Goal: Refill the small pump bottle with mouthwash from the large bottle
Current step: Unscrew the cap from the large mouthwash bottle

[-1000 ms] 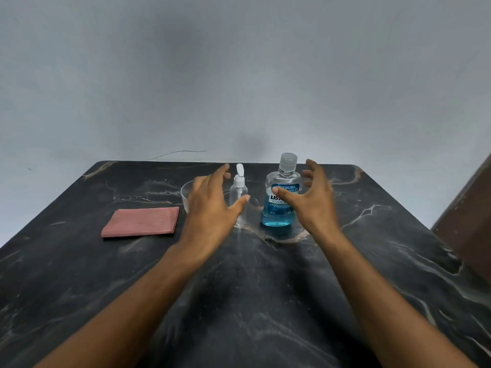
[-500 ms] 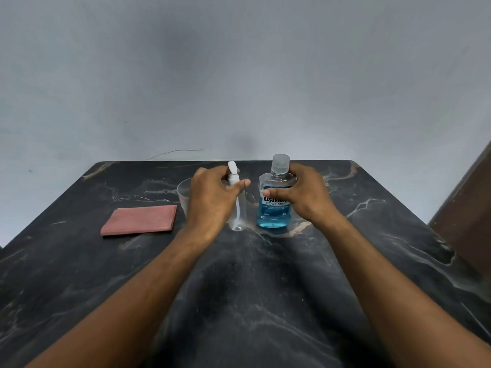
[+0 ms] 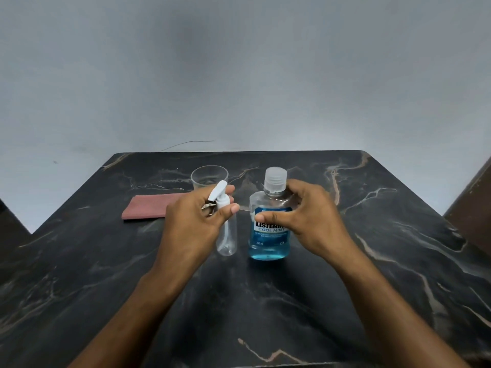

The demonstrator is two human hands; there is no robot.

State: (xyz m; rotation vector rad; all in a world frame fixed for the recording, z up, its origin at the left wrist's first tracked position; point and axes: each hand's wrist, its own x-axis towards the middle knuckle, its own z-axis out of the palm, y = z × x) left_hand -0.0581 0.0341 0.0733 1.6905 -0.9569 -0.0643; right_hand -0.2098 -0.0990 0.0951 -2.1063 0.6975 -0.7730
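A small clear pump bottle (image 3: 228,240) with a white pump head stands mid-table, looking empty. My left hand (image 3: 194,221) is closed around its upper part, thumb across the neck. Right beside it stands the large mouthwash bottle (image 3: 269,235), about half full of blue liquid, with a blue label and a clear ribbed cap (image 3: 275,179) on top. My right hand (image 3: 308,221) wraps its right side, thumb across the label. Both bottles are upright; whether their bases touch the table cannot be told.
A clear empty cup (image 3: 209,177) stands behind my left hand. A folded pink cloth (image 3: 148,208) lies left of it. The dark marble table (image 3: 265,301) ends at a grey wall; a brown edge (image 3: 473,203) rises at the right.
Both hands closed on the bottles and drew them nearer to me. The cup and more of the cloth are now uncovered behind my left hand.
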